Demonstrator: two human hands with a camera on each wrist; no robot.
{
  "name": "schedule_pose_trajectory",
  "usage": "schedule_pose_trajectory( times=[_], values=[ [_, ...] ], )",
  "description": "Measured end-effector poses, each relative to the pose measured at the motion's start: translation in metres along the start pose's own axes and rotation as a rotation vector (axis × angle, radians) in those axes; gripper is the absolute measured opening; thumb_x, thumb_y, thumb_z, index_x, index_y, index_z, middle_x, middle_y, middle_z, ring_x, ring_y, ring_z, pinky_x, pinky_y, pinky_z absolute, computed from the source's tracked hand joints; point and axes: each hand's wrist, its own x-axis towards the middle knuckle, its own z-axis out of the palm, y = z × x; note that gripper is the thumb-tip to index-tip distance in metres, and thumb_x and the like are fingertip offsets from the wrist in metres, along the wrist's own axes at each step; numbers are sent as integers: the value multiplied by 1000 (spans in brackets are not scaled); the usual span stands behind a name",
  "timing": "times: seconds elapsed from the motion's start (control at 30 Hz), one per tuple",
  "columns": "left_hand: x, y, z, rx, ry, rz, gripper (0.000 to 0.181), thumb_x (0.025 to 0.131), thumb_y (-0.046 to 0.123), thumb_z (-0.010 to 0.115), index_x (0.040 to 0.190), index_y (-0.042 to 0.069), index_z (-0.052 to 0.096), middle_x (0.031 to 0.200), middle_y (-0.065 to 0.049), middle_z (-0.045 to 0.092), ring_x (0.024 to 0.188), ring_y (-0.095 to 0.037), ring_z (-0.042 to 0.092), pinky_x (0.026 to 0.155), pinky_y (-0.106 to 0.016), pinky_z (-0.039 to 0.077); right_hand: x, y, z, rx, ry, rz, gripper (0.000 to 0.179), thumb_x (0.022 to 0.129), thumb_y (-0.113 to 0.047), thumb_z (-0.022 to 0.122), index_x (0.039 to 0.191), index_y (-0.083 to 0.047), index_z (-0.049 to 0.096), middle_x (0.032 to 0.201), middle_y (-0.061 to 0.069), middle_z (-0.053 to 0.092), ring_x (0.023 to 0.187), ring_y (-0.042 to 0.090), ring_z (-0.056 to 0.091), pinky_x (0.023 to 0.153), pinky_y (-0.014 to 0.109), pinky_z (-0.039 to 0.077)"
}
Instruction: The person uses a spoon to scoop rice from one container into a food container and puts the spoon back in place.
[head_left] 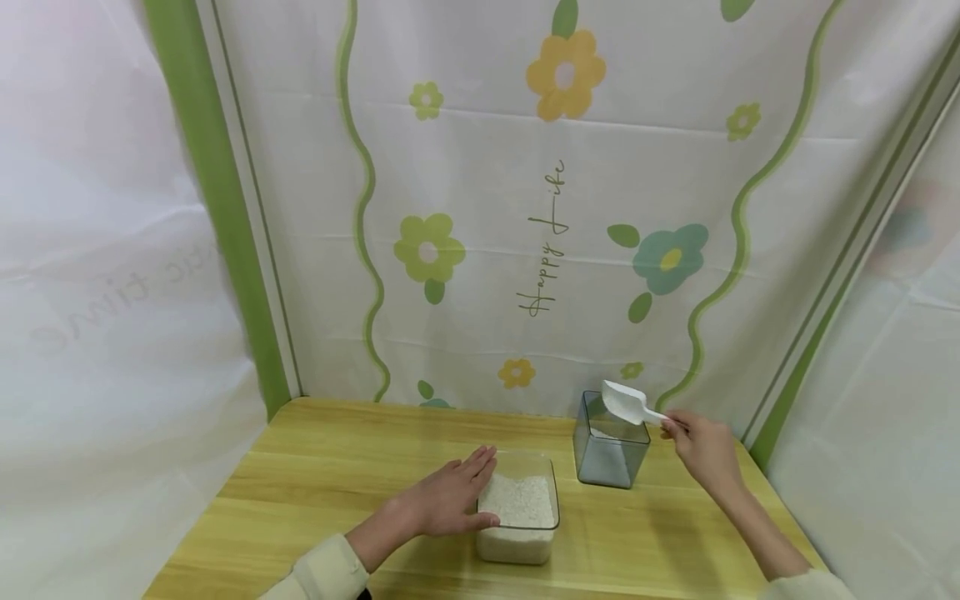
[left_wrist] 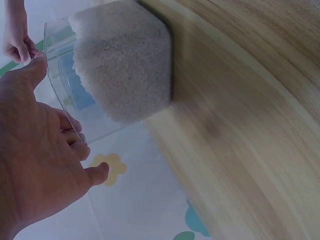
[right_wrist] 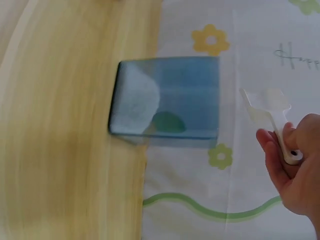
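My left hand rests at the left rim of a clear container filled with white rice. In the left wrist view its thumb and fingertips touch the rim, and the fingers are spread. My right hand pinches a white scoop by its handle, holding it tilted above a blue-grey clear container. Some white rice lies in the bottom of that container, visible through its wall. The scoop shows no rice in the right wrist view.
Both containers stand on a light wooden table. The blue-grey one is farther back and to the right, near the table's back edge. A white curtain with printed flowers hangs behind, and more curtain panels enclose the sides.
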Motion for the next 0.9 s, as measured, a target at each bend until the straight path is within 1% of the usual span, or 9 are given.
schedule_pose_trajectory(
  times=[0.13,0.23,0.33,0.47,0.53,0.6,0.7,0.8,0.9],
  values=[
    [1,0,0,5,1,-2,87,101,64,38,161,7,13,169,-7,4,157,-22,8,119,-52,30,2,-11,-11,207,-153,186,17,96,-6,65,100,8,74,79,13,76,63,-1,68,56,18,54],
    [1,0,0,9,1,-4,87,101,63,38,161,7,12,169,-7,4,157,-22,8,119,-52,30,3,-22,-18,362,-264,256,22,99,-10,62,105,9,72,84,15,76,68,0,70,64,19,58],
    [0,0,-1,14,4,-3,86,101,63,39,161,7,13,169,-7,5,157,-23,9,119,-52,31,3,-35,-23,495,-389,249,25,101,-10,60,107,12,70,85,16,75,71,4,72,68,21,59],
    [0,1,-2,18,8,3,86,101,62,40,161,6,14,169,-8,6,157,-24,11,118,-52,32,5,-52,-25,583,-551,152,25,100,-8,59,107,14,69,86,15,74,73,8,72,67,24,60],
    [0,1,-3,23,5,2,86,101,62,39,161,6,14,169,-8,6,157,-24,11,119,-52,32,6,-61,-23,570,-606,91,24,100,-9,60,105,12,71,84,13,75,72,8,72,65,25,60],
    [0,1,-2,28,4,2,86,101,63,39,161,7,14,169,-8,6,157,-24,10,119,-52,32,7,-71,-20,515,-636,30,22,100,-12,61,101,7,73,82,7,74,69,5,70,63,24,59],
    [1,1,-2,32,-2,-3,87,101,65,37,161,8,13,169,-7,5,157,-23,9,119,-51,31,9,-87,-13,371,-647,-91,16,98,-15,64,91,-6,76,74,-1,72,62,-2,63,56,21,54],
    [1,0,-1,29,-4,-5,87,100,66,36,161,8,13,169,-7,5,157,-22,9,119,-51,31,12,-105,-7,226,-651,-207,15,95,-13,67,81,-15,72,68,-7,68,57,-7,56,53,18,48],
    [1,0,-1,31,-5,-9,87,100,65,37,161,7,13,169,-7,5,157,-22,9,119,-51,31,16,-125,1,94,-663,-315,18,94,-10,68,76,-14,69,63,-9,62,53,-6,48,53,17,44]
  ],
)
